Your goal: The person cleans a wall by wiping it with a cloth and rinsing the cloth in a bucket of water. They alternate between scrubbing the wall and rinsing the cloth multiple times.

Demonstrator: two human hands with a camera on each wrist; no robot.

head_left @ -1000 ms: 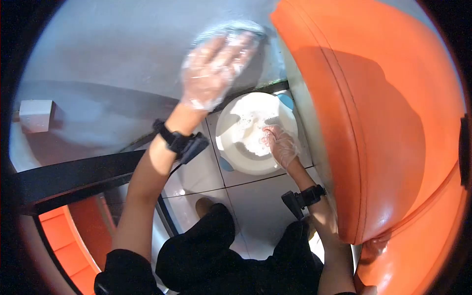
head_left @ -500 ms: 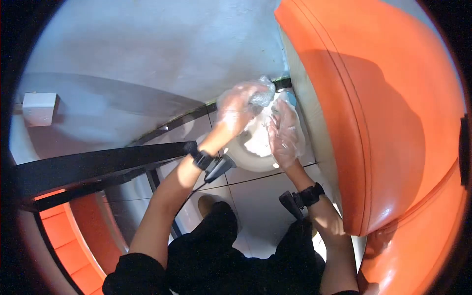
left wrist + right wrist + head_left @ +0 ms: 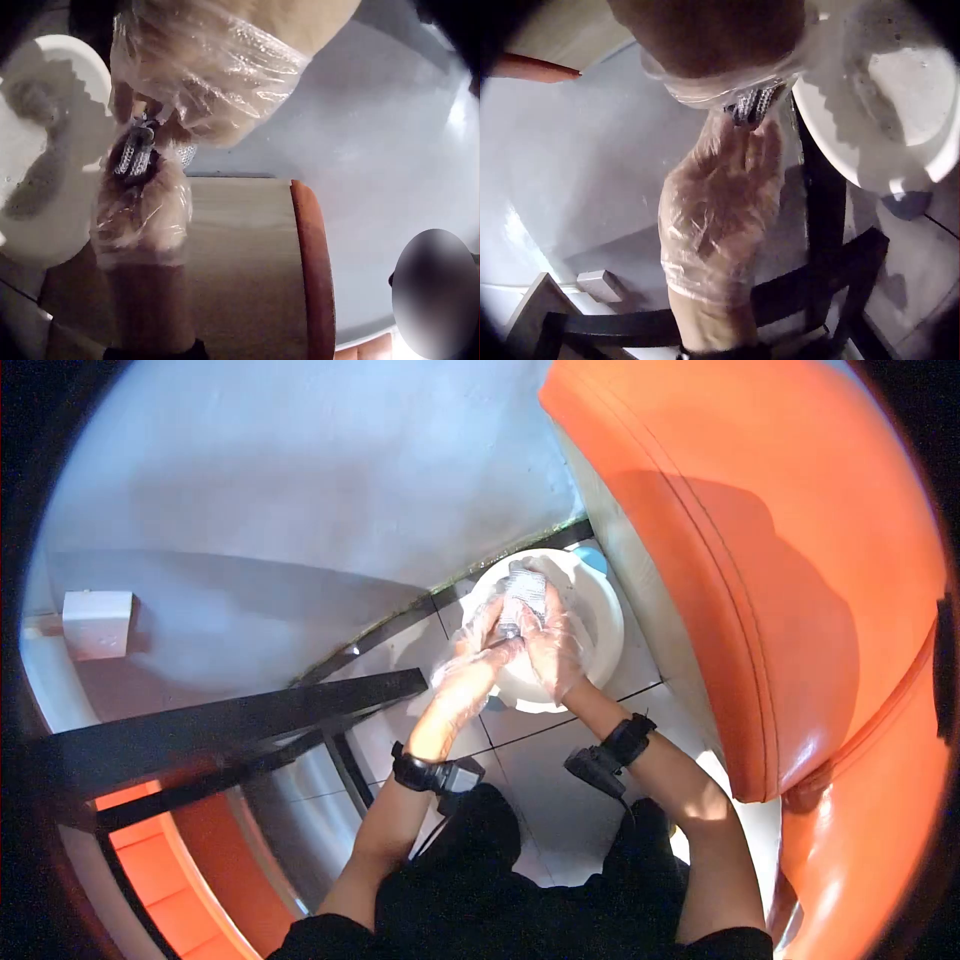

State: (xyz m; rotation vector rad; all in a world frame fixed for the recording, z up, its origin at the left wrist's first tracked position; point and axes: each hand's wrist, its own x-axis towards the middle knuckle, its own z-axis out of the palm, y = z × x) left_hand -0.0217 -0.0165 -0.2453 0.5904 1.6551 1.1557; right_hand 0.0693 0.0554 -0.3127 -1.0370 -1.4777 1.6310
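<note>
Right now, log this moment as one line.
hands: left hand and right hand both grip mesh scrubber | where: over white basin on tiled floor | nearby: orange seat

Mesh scourer [image 3: 522,590], upper centre of frame, largely hidden between left hand [image 3: 468,672] and right hand [image 3: 553,650]. Basin [image 3: 600,622] interior partly covered.

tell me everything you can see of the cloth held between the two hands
The cloth is silvery grey with a coarse mesh weave, bunched into a tight roll rather than spread flat. It stands roughly upright, its top end poking out above the fingers. The gloved left hand and right hand grip it from either side, pressed together around its lower part. It hangs over the white basin without touching it.
</note>
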